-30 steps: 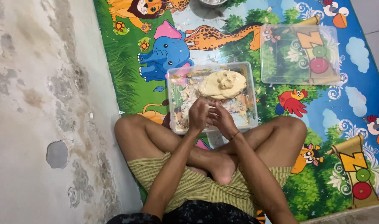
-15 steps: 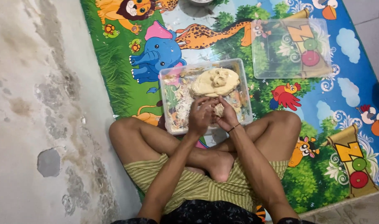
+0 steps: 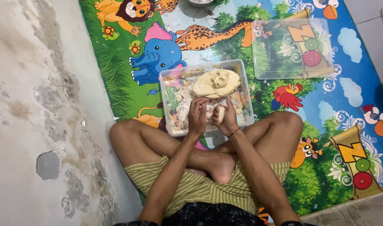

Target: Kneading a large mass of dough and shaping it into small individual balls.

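Rolling dough piece [image 3: 220,114] between both hands [image 3: 212,117].

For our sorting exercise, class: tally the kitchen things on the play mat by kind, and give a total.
Clear plastic container: 1
Clear plastic lid, lying apart on the play mat: 1
Large dough mass in the container: 1
Small dough piece, between left hand and right hand: 1
Bowl, mostly out of view at the top edge: 1
Total: 5

Dough mound [image 3: 216,83] in tub [image 3: 168,109] on mat [image 3: 325,113]; lid [image 3: 292,48] beyond, right; hands [image 3: 212,117] over tub's near edge.
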